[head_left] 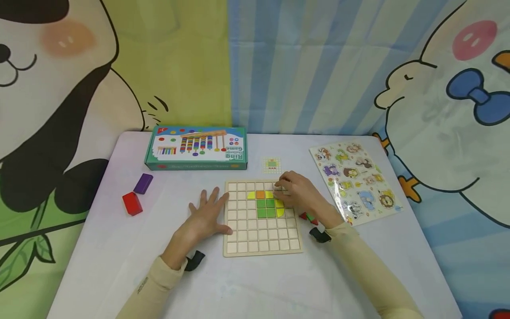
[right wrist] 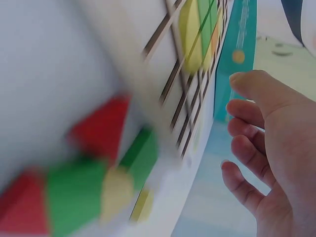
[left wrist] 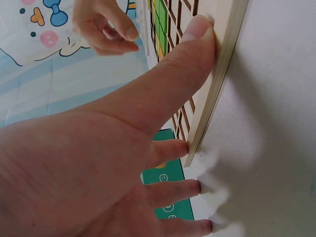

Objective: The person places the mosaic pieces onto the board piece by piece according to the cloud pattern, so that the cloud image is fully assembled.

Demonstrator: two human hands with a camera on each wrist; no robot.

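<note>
Bracing the wooden grid board [head_left: 263, 241] with my left hand [head_left: 207, 217], flat on the white table [head_left: 99, 248], fingers spread, thumb along the board's left edge. My right hand [head_left: 300, 195] hovers over the top-right cells beside the yellow, orange and green tiles [head_left: 266, 204]; fingers curled, can't tell if they pinch anything.

Left wrist view: thumb [left wrist: 197, 34] pressed on the board's thin layered edge [left wrist: 217, 84], fingertips on the table.

Right wrist view, blurry: fingers [right wrist: 252, 118] loosely curled, holding nothing visible. It alone shows the loose red and green wedge pieces [right wrist: 74, 192] clearly.
</note>
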